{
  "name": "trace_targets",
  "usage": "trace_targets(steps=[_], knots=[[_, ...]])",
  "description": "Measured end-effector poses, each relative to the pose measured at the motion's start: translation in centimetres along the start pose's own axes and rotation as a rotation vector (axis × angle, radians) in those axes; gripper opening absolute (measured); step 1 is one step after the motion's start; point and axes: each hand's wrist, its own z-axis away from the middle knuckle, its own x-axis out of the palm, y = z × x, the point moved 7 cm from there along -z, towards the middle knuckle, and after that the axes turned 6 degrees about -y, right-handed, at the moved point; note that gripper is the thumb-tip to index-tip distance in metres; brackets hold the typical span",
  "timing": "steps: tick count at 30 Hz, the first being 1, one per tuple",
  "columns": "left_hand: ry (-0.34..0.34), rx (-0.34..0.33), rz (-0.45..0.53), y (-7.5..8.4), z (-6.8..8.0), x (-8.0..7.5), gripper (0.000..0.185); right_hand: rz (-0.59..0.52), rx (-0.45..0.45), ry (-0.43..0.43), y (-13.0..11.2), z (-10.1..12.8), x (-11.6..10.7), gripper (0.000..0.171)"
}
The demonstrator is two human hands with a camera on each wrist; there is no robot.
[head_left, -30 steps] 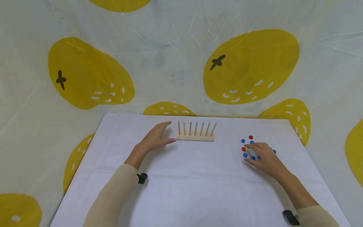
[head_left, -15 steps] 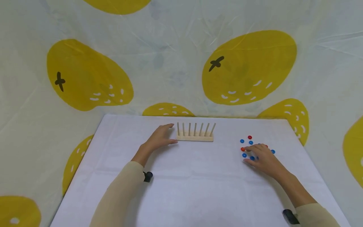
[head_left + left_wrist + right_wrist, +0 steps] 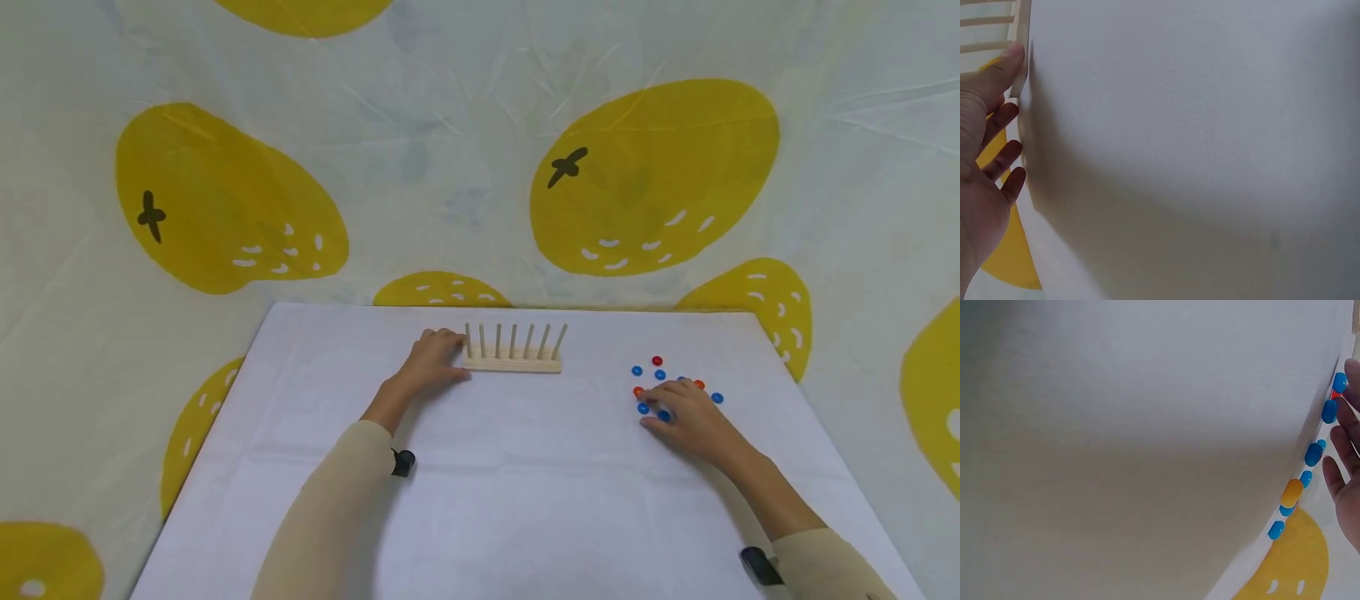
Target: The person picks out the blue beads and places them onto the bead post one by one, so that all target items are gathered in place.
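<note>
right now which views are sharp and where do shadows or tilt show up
Head view: sharp, evenly lit, soft shadows under the left hand beside the wooden peg rack and the right hand over the beads. Left wrist view: tilted, broad grey shadow across the white tabletop. Right wrist view: tilted too, beads slightly soft.

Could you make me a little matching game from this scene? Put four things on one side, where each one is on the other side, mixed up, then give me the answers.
Things:
1. left hand
2. right hand
3. wooden peg rack
4. yellow fruit print

Places:
A. on the backdrop behind the table
B. over the scattered red and blue beads
C. toward the far edge of the white table, pegs standing bare
D. against the left end of the rack

Pairs: 1-D, 2-B, 3-C, 4-A
</note>
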Motion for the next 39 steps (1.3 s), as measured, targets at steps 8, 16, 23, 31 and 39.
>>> trace_targets(steps=[8, 16, 23, 31, 39], knots=[[0.013, -0.011, 0.011, 0.5, 0.1, 0.1, 0.059, 0.026, -0.027, 0.027, -0.4, -0.1, 0.0, 0.031], [0.016, -0.019, 0.028, 0.1, -0.3, 0.4, 0.056, 0.042, -0.036, 0.026, -0.1, -0.3, 0.4, 0.027], [0.014, -0.032, 0.036, 0.2, -0.2, 0.3, 0.055, 0.036, -0.032, 0.017, -0.3, -0.4, 0.2, 0.026], [0.027, -0.038, 0.050, 0.4, 0.2, 0.0, 0.055, 0.026, -0.026, 0.019, -0.2, -0.6, 0.3, 0.024], [0.029, -0.039, 0.038, 0.3, 0.1, 0.2, 0.055, 0.020, -0.044, 0.028, -0.9, -1.0, -0.7, 0.025]])
